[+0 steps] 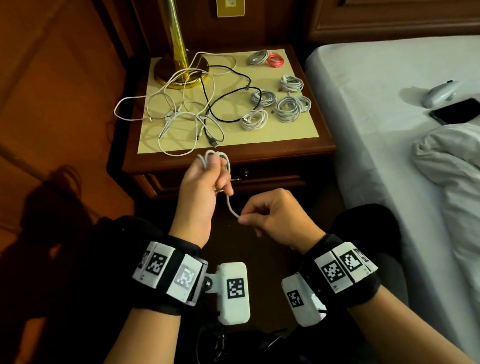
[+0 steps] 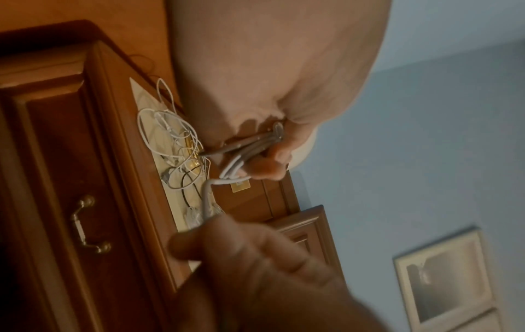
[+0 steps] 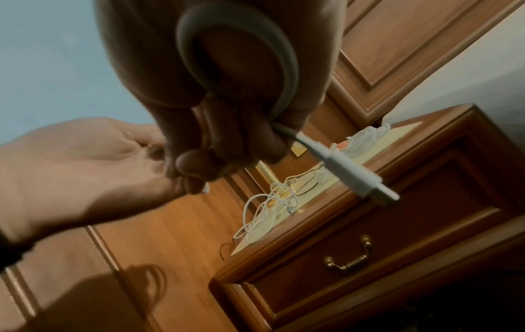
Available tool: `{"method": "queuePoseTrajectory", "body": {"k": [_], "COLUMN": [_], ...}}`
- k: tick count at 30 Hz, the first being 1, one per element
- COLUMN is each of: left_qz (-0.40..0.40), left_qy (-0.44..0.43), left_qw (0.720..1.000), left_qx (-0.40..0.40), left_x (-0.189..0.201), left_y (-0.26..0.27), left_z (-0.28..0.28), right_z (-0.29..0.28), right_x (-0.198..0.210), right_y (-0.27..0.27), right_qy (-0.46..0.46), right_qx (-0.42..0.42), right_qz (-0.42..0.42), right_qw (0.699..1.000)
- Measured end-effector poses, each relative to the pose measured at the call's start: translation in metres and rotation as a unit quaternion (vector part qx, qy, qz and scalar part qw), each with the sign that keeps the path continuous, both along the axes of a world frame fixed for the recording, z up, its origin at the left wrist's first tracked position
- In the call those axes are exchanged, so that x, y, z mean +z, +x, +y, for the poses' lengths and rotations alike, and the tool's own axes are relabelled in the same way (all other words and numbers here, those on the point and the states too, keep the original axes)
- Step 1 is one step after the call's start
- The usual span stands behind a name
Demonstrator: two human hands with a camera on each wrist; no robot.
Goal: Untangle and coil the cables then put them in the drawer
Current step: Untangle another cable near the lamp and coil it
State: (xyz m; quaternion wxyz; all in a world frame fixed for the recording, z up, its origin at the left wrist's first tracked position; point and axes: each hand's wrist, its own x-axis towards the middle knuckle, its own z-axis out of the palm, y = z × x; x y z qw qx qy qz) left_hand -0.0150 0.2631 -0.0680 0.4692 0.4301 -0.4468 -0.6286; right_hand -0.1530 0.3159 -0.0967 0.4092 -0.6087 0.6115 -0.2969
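My left hand (image 1: 215, 171) is raised in front of the nightstand and grips a small coil of white cable (image 1: 212, 156) wound round its fingers; the left wrist view shows the loops (image 2: 247, 149) under the fingertips. A short tail (image 1: 230, 204) hangs from the coil to my right hand (image 1: 246, 218), which pinches it near the end. In the right wrist view the tail loops across the palm and its white USB plug (image 3: 351, 171) sticks out past the fingers. The drawer (image 1: 276, 174) below the tabletop is closed.
A tangle of white and black cables (image 1: 185, 110) lies on the nightstand top (image 1: 286, 131), partly round a brass lamp base (image 1: 182, 67). Several coiled white cables (image 1: 287, 108) and a red coil (image 1: 275, 60) lie at its right. A bed (image 1: 385, 94) with a phone (image 1: 460, 110) stands on the right.
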Motion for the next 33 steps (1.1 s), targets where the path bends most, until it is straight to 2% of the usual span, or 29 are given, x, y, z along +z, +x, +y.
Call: {"method": "queuePoseTrajectory", "body": {"k": [5, 9, 11, 13, 15, 20, 26, 30, 33], "left_qz": [-0.136, -0.215, -0.255, -0.256, -0.266, -0.247, -0.233, -0.264, -0.281], "left_qy": [0.008, 0.004, 0.028, 0.056, 0.06, 0.024, -0.068, -0.108, -0.123], "left_qw": [0.99, 0.974, 0.96, 0.947, 0.936, 0.944, 0.955, 0.944, 0.937], "left_qx": [-0.031, -0.063, -0.113, -0.186, -0.225, -0.216, -0.169, -0.167, -0.17], "left_x": [-0.009, -0.012, -0.01, -0.007, 0.0, 0.042, 0.128, 0.17, 0.185], "left_y": [-0.001, 0.002, 0.004, 0.005, 0.005, 0.008, 0.014, 0.008, 0.001], "left_z": [0.005, 0.005, 0.003, 0.0, -0.007, -0.047, -0.1, -0.116, -0.116], "right_z": [0.0, -0.002, -0.003, -0.006, -0.012, -0.036, -0.086, -0.113, -0.122], "right_x": [0.016, 0.018, 0.017, 0.017, 0.02, 0.047, 0.125, 0.172, 0.192], "right_y": [-0.004, -0.01, -0.012, -0.015, -0.019, -0.036, -0.06, -0.069, -0.067], "right_qy": [-0.02, -0.021, -0.03, -0.036, -0.035, -0.068, -0.155, -0.156, -0.154], "right_qx": [0.053, 0.006, -0.012, -0.021, -0.021, -0.007, 0.022, 0.073, 0.096], "right_qz": [-0.063, -0.054, -0.054, -0.044, -0.032, -0.023, -0.017, 0.044, 0.136], "right_qw": [0.996, 0.998, 0.998, 0.998, 0.999, 0.997, 0.988, 0.984, 0.974]}}
